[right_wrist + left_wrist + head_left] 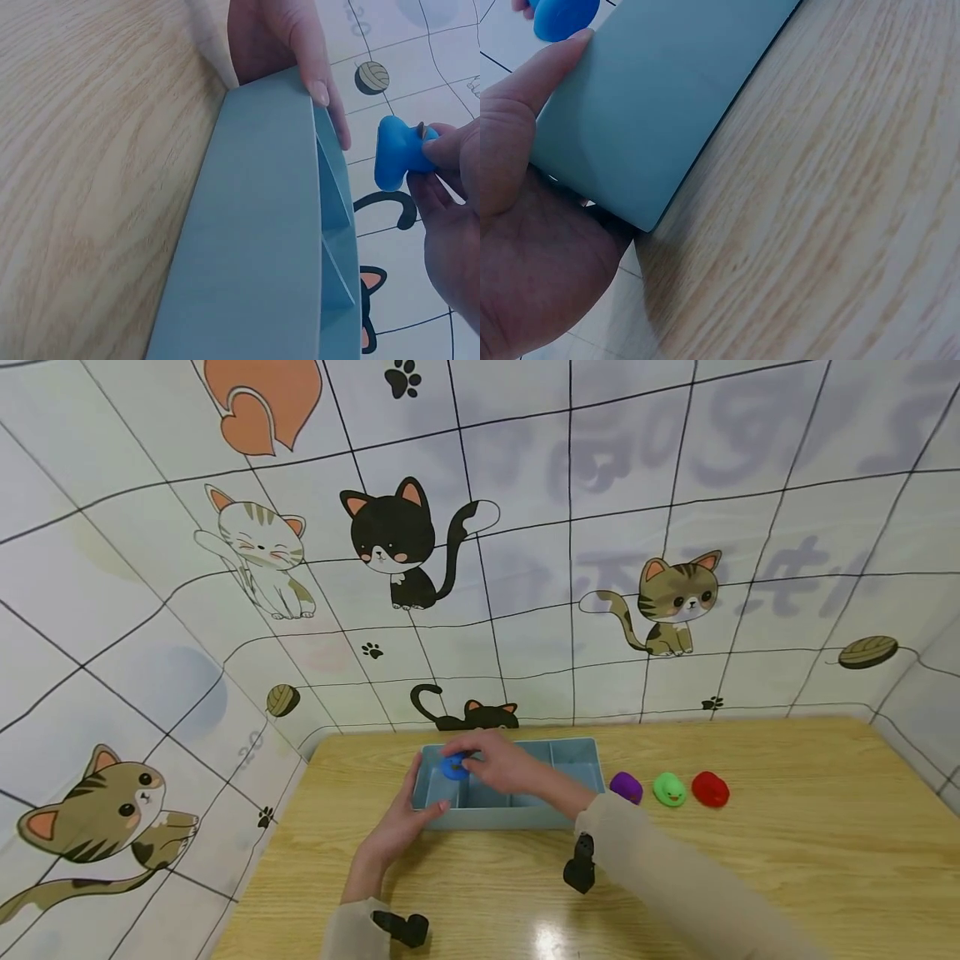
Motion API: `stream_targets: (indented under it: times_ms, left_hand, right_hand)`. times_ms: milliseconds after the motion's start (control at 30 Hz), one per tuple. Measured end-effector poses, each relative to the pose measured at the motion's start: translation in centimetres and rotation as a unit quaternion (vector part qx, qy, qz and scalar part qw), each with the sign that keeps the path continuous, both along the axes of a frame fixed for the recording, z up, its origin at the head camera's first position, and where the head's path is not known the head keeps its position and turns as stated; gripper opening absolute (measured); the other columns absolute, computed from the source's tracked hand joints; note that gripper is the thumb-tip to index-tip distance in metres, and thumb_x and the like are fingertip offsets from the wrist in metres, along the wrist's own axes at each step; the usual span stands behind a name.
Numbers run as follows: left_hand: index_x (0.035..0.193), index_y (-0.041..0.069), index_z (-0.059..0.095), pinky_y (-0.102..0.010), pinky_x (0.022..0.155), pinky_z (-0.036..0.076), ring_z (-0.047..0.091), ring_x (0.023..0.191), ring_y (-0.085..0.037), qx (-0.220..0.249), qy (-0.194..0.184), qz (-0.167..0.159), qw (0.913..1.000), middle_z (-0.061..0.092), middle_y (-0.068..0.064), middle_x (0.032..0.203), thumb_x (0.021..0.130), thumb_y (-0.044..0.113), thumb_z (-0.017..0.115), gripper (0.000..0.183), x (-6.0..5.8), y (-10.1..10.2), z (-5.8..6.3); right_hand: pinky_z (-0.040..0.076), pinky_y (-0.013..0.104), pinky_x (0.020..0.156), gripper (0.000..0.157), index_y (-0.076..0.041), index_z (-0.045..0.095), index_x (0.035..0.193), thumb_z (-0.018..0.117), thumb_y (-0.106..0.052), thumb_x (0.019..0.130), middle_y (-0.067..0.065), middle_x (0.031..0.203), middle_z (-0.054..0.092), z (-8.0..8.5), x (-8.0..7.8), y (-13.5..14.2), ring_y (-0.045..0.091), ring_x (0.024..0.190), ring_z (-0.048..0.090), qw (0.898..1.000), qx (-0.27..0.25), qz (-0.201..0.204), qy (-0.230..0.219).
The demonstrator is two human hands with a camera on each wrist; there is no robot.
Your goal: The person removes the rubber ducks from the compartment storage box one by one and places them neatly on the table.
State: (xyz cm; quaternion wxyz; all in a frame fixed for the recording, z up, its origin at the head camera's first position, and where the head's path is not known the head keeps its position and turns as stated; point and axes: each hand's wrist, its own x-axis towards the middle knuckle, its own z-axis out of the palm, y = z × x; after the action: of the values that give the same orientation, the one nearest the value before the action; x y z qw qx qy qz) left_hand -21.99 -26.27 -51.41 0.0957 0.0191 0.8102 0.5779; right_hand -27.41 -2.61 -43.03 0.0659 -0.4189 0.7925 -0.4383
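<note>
A light blue divided box stands on the table. My left hand grips its left end, the thumb at the front rim and the fingers along the side wall. In the left wrist view, the palm lies around the box's corner. Over the leftmost compartment, my right hand pinches a blue toy duck between thumb and fingers. The right wrist view has this duck above the rim, its rounded base turned away from the fingertips.
To the right of the box, a purple toy, a green toy duck and a red toy sit in a row on the wooden table. Behind rises a wall covering printed with cats and grid lines.
</note>
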Motion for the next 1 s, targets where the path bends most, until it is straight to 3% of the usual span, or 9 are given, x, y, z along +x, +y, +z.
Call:
stream_targets:
  times_ms: [233, 333, 600, 1000]
  left_hand:
    - [0.166, 0.034, 0.005, -0.07, 0.117, 0.015, 0.014, 0.15, -0.046, -0.005, 0.0, 0.01, 0.9999, 0.009, -0.019, 0.169, 0.095, 0.031, 0.076, 0.1, -0.1, -0.1, -0.1]
    - [0.166, 0.034, 0.005, -0.07, 0.117, 0.012, 0.01, 0.152, -0.045, -0.011, 0.001, 0.01, 0.9999, 0.009, -0.018, 0.17, 0.095, 0.033, 0.076, 0.101, -0.1, 0.0, -0.1]
    - [0.166, 0.031, 0.004, -0.069, 0.118, 0.01, 0.001, 0.155, -0.041, -0.015, 0.011, 0.003, 0.9998, 0.003, -0.012, 0.171, 0.095, 0.03, 0.076, 0.102, 0.1, 0.0, 0.2]
    - [0.167, 0.024, 0.002, -0.067, 0.119, 0.009, -0.002, 0.155, -0.04, -0.018, 0.018, -0.005, 0.9997, -0.001, -0.011, 0.172, 0.096, 0.029, 0.075, 0.102, 0.1, 0.1, 0.0]
  right_hand:
    - [0.052, 0.046, 0.1, 0.034, 0.002, 0.066, 0.132, 0.057, 0.007, 0.1, 0.017, 0.14, 0.061, 0.8, 0.0, 2.1, 0.035, 0.125, 0.058, 1.0, -0.001, -0.003, 0.026]
    - [0.052, 0.044, 0.1, 0.033, 0.001, 0.066, 0.132, 0.057, 0.007, 0.1, 0.016, 0.139, 0.062, 1.0, 0.1, 3.0, 0.033, 0.124, 0.06, 1.0, -0.005, -0.015, 0.012]
    - [0.053, 0.043, 0.098, 0.033, 0.008, 0.064, 0.13, 0.056, 0.012, 0.099, 0.022, 0.134, 0.063, 0.6, 0.1, 5.7, 0.036, 0.119, 0.063, 0.999, -0.022, -0.031, 0.023]
    - [0.052, 0.052, 0.099, 0.033, 0.006, 0.067, 0.129, 0.059, 0.011, 0.097, 0.022, 0.133, 0.064, 0.3, 0.7, 10.9, 0.039, 0.12, 0.063, 0.995, 0.002, -0.075, 0.068]
